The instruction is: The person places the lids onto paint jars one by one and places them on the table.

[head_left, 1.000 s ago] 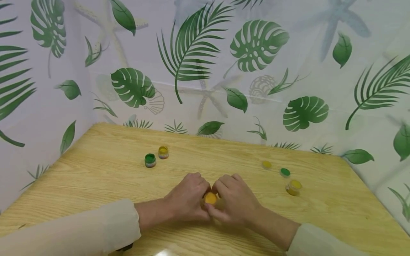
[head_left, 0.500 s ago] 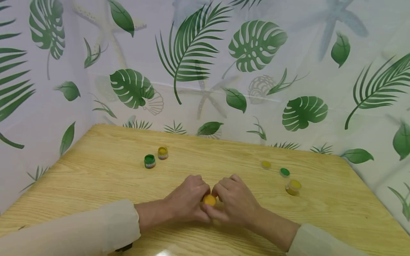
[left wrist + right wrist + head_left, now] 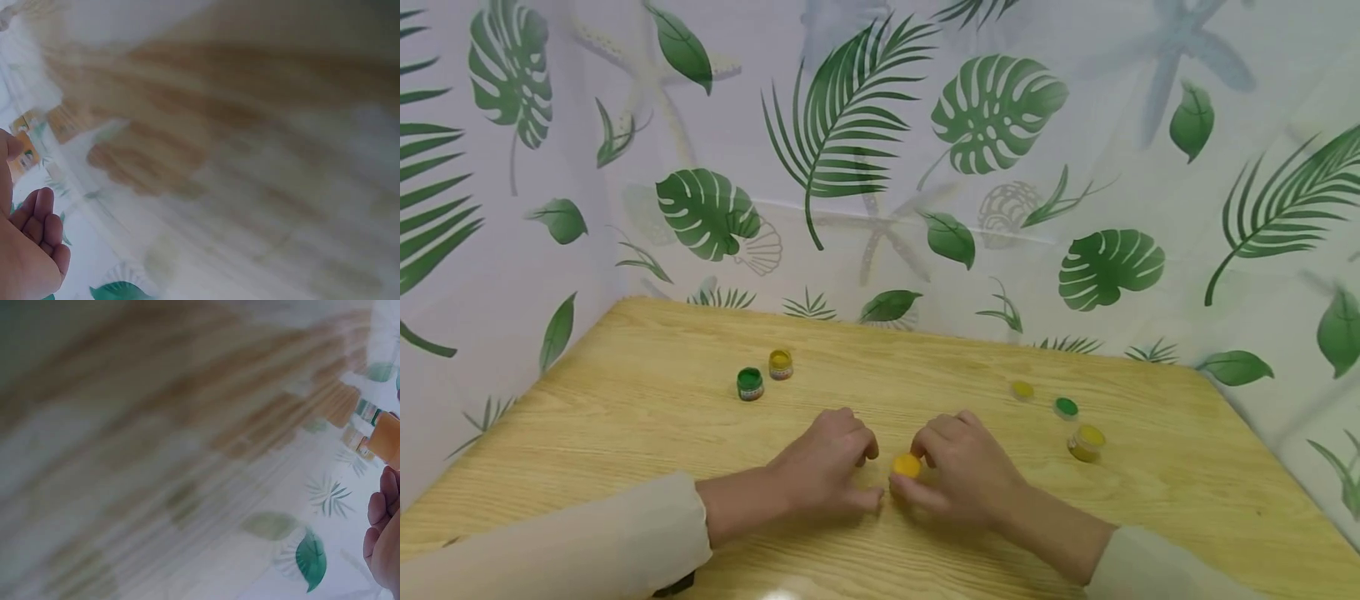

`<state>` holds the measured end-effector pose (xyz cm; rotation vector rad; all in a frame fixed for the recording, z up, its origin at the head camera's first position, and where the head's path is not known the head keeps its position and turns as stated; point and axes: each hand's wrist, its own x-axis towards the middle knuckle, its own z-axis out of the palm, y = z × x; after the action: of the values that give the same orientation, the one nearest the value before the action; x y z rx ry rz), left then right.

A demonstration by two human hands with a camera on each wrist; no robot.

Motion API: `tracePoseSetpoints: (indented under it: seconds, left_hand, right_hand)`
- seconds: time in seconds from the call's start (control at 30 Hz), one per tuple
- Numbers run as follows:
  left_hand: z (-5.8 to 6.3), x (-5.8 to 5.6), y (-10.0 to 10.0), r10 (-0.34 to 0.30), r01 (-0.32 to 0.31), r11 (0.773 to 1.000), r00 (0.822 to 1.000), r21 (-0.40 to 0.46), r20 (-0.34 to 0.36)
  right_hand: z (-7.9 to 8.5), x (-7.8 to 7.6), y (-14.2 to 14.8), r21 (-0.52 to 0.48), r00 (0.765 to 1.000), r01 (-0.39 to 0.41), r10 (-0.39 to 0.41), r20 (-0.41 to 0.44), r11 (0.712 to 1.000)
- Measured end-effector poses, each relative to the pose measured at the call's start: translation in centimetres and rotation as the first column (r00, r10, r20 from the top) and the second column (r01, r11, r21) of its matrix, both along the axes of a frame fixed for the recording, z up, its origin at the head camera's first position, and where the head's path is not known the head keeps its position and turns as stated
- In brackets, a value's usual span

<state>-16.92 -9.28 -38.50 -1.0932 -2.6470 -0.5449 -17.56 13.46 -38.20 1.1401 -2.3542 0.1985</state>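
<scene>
My right hand (image 3: 973,475) pinches a small orange paint jar (image 3: 907,466) between thumb and fingers, low over the table (image 3: 820,550). Part of that jar also shows in the right wrist view, orange and blocky, at the frame's edge; whether its lid is on I cannot tell. Left of the jar, my left hand (image 3: 823,467) is apart from it, thumb and fingers spread, with nothing between them. The left wrist view catches the left hand's loosely bent fingers (image 3: 47,225).
An open green paint jar (image 3: 749,384) and an open yellow one (image 3: 781,364) stand at the back left. To the right lie a yellow lid (image 3: 1022,390) and a green lid (image 3: 1066,407), near a yellow jar (image 3: 1087,442). A leaf-printed cloth (image 3: 880,275) hangs behind the table.
My left hand has let go of the orange jar and drawn back to the left. The right hand has shifted slightly right with the jar.
</scene>
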Motion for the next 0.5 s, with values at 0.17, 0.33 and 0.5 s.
tracePoseSetpoints:
  seconds: [0.17,0.33,0.5]
  left_hand:
    - [-0.1,0.0,-1.6,0.047,-0.047,0.999,0.999,0.007,0.006]
    - [-0.1,-0.1,-3.2,0.073,-0.073,0.997,0.997,0.019,0.014]
    - [0.0,-0.2,-4.9,0.13,-0.13,0.991,0.992,0.019,0.0]
  right_hand:
    - [0.0,-0.2,1.1,0.012,0.999,0.049,-0.049,0.015,0.999]
    - [0.0,-0.5,2.6,0.007,0.998,0.07,-0.07,0.0,0.998]
    - [0.0,-1.1,4.3,0.011,0.992,0.127,-0.127,0.008,0.992]
